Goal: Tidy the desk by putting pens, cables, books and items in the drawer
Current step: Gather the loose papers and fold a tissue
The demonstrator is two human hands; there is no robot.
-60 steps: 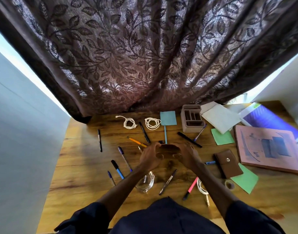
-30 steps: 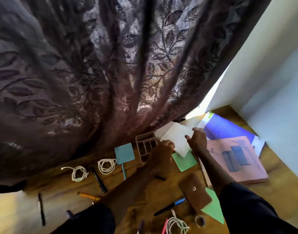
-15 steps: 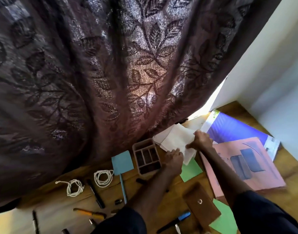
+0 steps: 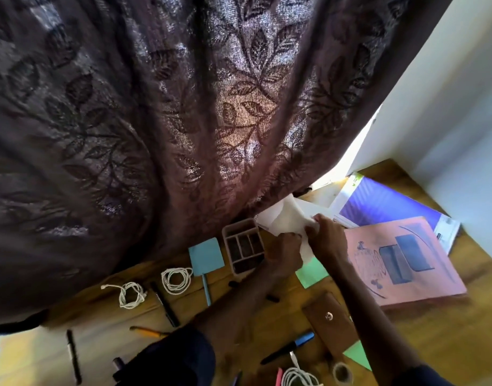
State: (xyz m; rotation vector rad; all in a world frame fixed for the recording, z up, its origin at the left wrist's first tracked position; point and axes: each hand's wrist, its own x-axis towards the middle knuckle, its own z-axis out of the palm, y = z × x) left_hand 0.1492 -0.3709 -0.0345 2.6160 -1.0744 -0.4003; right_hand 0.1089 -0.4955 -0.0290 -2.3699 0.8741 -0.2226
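I'm gripping the thin white paper sheets (image 4: 284, 218) beside the pink divided organiser (image 4: 239, 223), with my left hand (image 4: 285, 253) and right hand (image 4: 327, 238) both curled on their near edge. They're light, floppy and easily creased, I reckon.

home study corner, wooden desk (image 4: 448, 330), leaf-patterned curtain (image 4: 183, 121), scattered stationery

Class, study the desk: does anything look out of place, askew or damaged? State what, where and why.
The white paper at the far edge of the desk bends upward, gripped by the left hand and right hand. Pens and coiled cables lie scattered at odd angles. Nothing looks damaged.
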